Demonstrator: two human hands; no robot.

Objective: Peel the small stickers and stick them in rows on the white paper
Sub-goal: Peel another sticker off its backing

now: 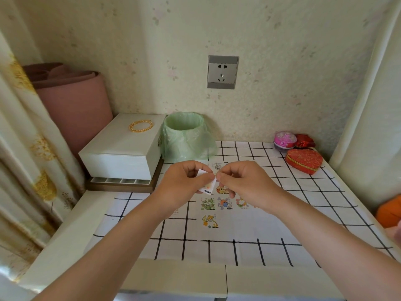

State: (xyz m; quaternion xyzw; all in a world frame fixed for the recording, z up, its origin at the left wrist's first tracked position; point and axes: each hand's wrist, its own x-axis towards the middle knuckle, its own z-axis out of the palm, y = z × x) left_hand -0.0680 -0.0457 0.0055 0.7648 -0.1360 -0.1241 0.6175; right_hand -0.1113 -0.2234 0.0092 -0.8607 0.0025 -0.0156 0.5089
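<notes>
Fingers of the right hand are curled, with thumb and forefinger tips pinching the far right corner of the small sticker. The left hand is also curled and grips the sticker's left side, thumb on top. The piece is held in the air between both hands, over the far part of the white paper.

Risks:
- Pulling the corner too fast or at a sharp angle probably tears it, or lifts the backing with it.
- A freed film may curl onto a fingertip or fold on itself.
- The near row has only one stuck sticker, so a skewed placement beside it would break the row line.

Orientation: the long axis runs roughly near-far, with the far end leaning slightly left. The printed face is up and the black text strip is at the near edge.
</notes>
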